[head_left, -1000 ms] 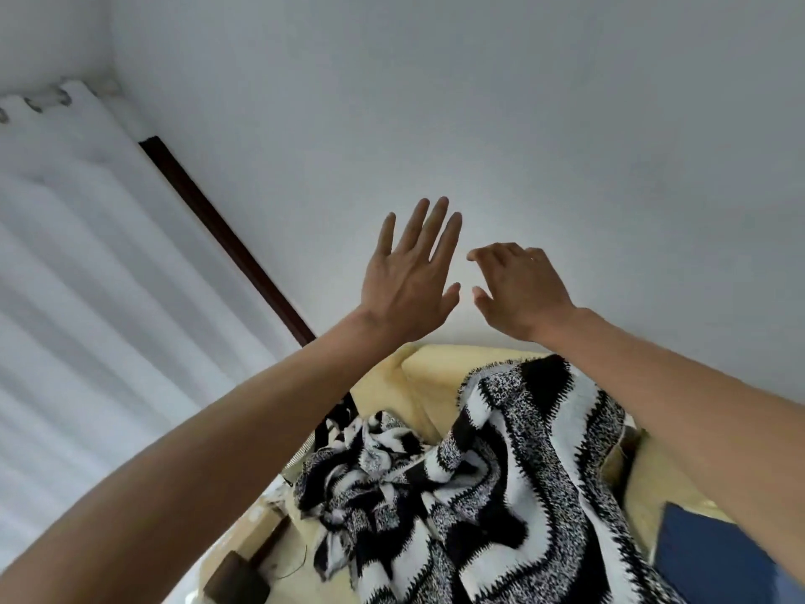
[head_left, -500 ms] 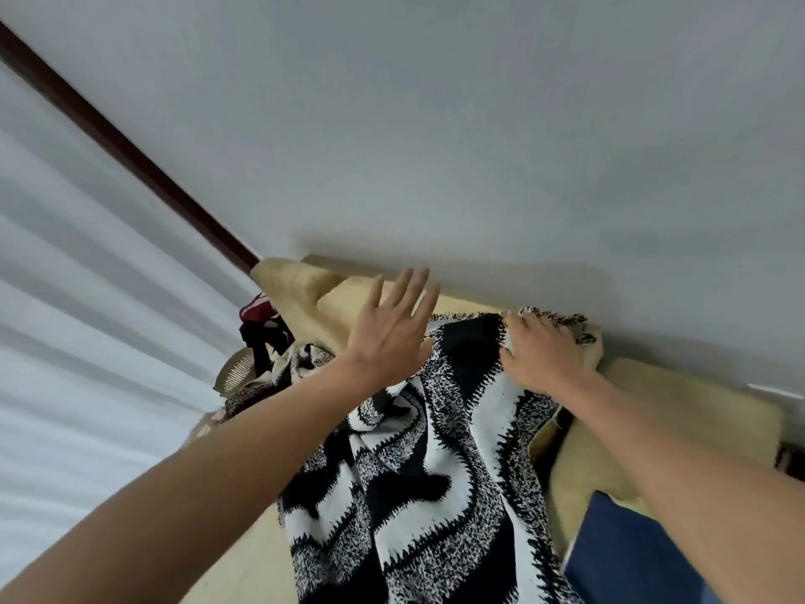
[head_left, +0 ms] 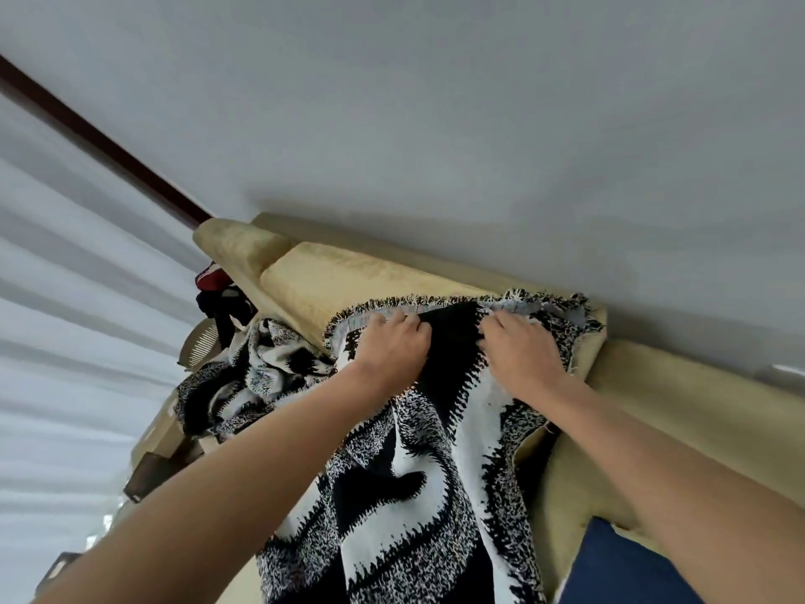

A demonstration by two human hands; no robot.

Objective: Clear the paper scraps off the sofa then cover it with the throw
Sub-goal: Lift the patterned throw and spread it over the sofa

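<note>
A black-and-white patterned throw (head_left: pixel 418 464) hangs over the backrest of the tan sofa (head_left: pixel 331 276) and runs down across its seat. Its fringed top edge lies along the backrest's upper rim. My left hand (head_left: pixel 387 346) grips that top edge with curled fingers. My right hand (head_left: pixel 522 350) grips the same edge a little to the right. A bunched part of the throw (head_left: pixel 257 372) is heaped at the sofa's left end. No paper scraps are in view.
A grey wall rises directly behind the sofa. White curtains (head_left: pixel 65 320) hang at the left beside a dark wooden frame (head_left: pixel 109 146). Dark and red clothes (head_left: pixel 218 289) sit past the left armrest. A blue cushion (head_left: pixel 610 568) lies at the bottom right.
Both hands came down from the air in front of the wall onto the throw's top edge and closed on it. The view tilted down, bringing more of the sofa back into sight.
</note>
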